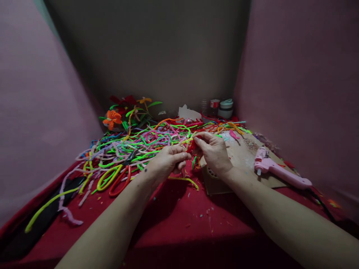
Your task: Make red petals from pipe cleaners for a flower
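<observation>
Over the middle of the table, my left hand and my right hand nearly meet, both with fingers pinched. Between the fingertips shows a small red fuzzy pipe cleaner piece, partly covered by my right fingers. A thin yellow strand lies close to it, and I cannot tell whether it is joined to the red piece. My left fingers are closed at the red piece's left side. Behind both hands spreads a tangled heap of pipe cleaners in green, pink, lilac and other colours.
Scissors with yellow and red handles lie left of my hands. A pink glue gun rests on a cardboard sheet at right. At the back stand pipe cleaner flowers and a lidded cup. Red cloth covers the table.
</observation>
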`<control>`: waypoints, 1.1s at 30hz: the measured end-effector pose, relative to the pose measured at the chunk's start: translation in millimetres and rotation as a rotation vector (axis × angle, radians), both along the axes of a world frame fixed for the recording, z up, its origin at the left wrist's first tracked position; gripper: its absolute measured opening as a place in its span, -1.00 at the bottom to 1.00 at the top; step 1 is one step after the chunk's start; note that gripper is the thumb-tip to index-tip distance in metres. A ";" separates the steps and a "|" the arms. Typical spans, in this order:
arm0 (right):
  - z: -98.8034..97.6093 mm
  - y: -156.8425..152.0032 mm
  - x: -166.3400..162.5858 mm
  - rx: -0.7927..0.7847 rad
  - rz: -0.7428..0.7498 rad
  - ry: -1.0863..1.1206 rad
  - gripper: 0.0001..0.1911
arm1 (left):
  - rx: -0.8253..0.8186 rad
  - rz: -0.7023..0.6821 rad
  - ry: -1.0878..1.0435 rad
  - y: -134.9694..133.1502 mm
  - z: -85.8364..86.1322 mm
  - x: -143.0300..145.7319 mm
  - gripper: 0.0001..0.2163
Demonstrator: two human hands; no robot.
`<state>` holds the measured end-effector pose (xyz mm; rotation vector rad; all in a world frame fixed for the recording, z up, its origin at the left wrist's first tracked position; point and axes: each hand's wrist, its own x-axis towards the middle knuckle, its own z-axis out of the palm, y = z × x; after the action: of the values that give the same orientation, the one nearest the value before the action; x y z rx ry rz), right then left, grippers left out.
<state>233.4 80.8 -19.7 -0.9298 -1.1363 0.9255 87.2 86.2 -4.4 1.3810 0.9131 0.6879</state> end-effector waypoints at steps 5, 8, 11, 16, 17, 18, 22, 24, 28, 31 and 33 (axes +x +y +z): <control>11.6 4.2 16.2 0.114 -0.147 0.083 -0.81 | 0.122 0.078 0.103 1.1 -2.7 5.2 -0.86; 15.6 -9.3 16.9 0.303 -0.319 -0.073 -0.79 | 0.401 0.192 0.319 5.0 -7.5 9.6 -0.82; 6.5 -33.1 0.0 0.536 -0.146 -0.489 -0.79 | 0.660 0.244 0.499 9.5 -9.5 15.3 -0.77; -15.6 -56.6 -33.8 0.946 0.126 -0.830 -0.72 | 0.768 0.198 0.666 14.9 2.6 32.3 -0.74; -18.1 -57.5 -36.9 0.953 0.135 -0.840 -0.72 | 0.771 0.184 0.677 16.5 5.7 36.7 -0.72; -20.0 -57.8 -38.7 0.943 0.130 -0.846 -0.71 | 0.773 0.175 0.684 18.6 8.4 41.2 -0.72; -27.0 -56.4 -40.7 0.889 0.115 -0.873 -0.71 | 0.824 0.157 0.736 29.1 9.7 55.6 -0.76; -32.6 -55.9 -43.2 0.901 0.133 -0.896 -0.72 | 0.863 0.170 0.805 32.7 5.3 58.0 -0.77; -47.2 -55.4 -52.2 0.963 0.209 -0.942 -0.74 | 0.901 0.158 0.845 33.1 -4.5 53.1 -0.75; -55.9 -54.6 -58.0 1.002 0.197 -0.967 -0.76 | 0.892 0.194 0.826 30.8 -7.5 47.9 -0.79; -59.2 -53.7 -60.5 1.015 0.167 -0.987 -0.75 | 0.887 0.207 0.803 29.7 -7.3 46.4 -0.79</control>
<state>172.8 27.1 -78.9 -0.3857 -2.2321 -0.1513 133.5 115.9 -11.7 2.4747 1.4811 0.7333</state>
